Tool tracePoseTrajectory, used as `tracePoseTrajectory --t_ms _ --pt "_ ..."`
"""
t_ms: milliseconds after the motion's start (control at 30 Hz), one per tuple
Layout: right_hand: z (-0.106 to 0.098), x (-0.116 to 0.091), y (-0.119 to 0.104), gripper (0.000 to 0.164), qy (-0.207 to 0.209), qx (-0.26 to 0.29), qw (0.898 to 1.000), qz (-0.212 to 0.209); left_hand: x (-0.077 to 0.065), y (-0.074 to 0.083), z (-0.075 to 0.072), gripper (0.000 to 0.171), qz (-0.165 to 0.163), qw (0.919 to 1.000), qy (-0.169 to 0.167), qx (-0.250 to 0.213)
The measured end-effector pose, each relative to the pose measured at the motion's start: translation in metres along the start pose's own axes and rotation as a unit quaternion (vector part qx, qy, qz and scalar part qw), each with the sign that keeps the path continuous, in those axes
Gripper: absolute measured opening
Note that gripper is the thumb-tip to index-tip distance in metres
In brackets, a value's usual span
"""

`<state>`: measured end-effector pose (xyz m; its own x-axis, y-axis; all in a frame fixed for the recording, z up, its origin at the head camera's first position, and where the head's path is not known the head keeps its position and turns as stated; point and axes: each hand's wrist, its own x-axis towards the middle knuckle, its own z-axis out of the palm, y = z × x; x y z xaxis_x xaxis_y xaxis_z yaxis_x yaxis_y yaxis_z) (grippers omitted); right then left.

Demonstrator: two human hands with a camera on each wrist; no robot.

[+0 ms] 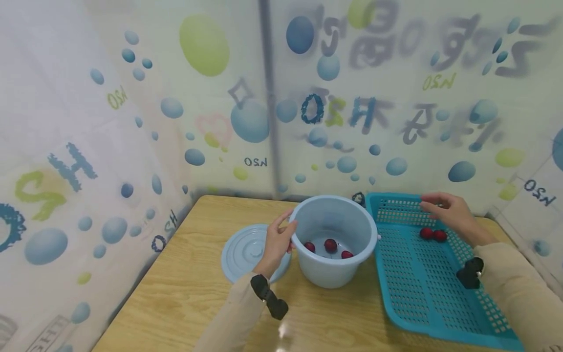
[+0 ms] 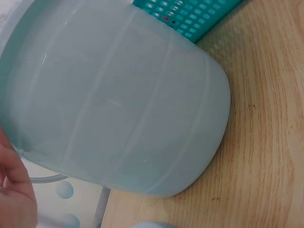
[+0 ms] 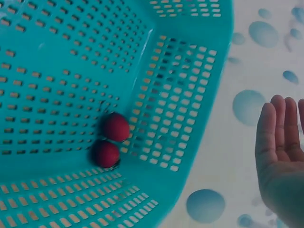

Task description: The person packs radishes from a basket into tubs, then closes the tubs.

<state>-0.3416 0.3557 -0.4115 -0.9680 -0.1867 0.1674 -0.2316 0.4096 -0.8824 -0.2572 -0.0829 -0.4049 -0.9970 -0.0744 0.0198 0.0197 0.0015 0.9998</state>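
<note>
My left hand (image 1: 278, 243) grips the left rim of a light blue plastic bucket (image 1: 323, 274), which stands upright on the table. In the left wrist view, the bucket's ribbed wall (image 2: 118, 104) fills most of the picture, and part of the hand (image 2: 16, 190) shows at its rim. Several round dark red fruits lie on the bucket's bottom, one fruit (image 1: 331, 245) near the middle. Over the far end of a turquoise basket (image 1: 409, 278), my right hand (image 1: 450, 211) is raised, fingers extended and holding nothing. Two more red fruits (image 3: 115, 127) lie together in the basket's far corner.
Left of the bucket, a round light blue lid (image 1: 239, 249) lies on the wooden table (image 1: 171, 293), partly behind my left hand. The basket stands close by the bucket's right side. A patterned curtain (image 1: 220, 107) rises behind the table and along both sides.
</note>
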Motion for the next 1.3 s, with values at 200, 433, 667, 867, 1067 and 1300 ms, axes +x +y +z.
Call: tracePoseTrajectory --t_ms 200,433,667,867,1067,1300 --pt "-0.011 0.027 0.088 0.051 0.073 -0.078 0.992 0.064 0.000 0.000 -0.001 0.042 0.001 1.0000 -0.004 0.006" --pt "-0.010 0.027 0.108 0.059 0.091 -0.106 0.988 0.065 -0.006 0.009 -0.002 0.044 -0.007 0.9997 -0.022 0.000" --pt "-0.001 0.012 0.107 0.074 0.092 -0.148 0.979 0.104 -0.015 0.024 -0.001 0.043 0.002 0.9997 -0.022 0.010" --pt "0.007 -0.003 0.115 0.075 0.107 -0.139 0.972 0.156 -0.015 0.025 0.000 0.044 -0.006 0.9997 -0.021 0.009" --pt "0.025 -0.015 0.079 0.064 0.106 -0.126 0.965 0.203 -0.014 0.025 -0.001 0.043 -0.002 0.9997 -0.021 0.013" --pt "0.040 -0.026 0.041 0.061 0.094 -0.106 0.961 0.237 -0.012 0.023 -0.002 0.043 -0.004 0.9995 -0.029 0.010"
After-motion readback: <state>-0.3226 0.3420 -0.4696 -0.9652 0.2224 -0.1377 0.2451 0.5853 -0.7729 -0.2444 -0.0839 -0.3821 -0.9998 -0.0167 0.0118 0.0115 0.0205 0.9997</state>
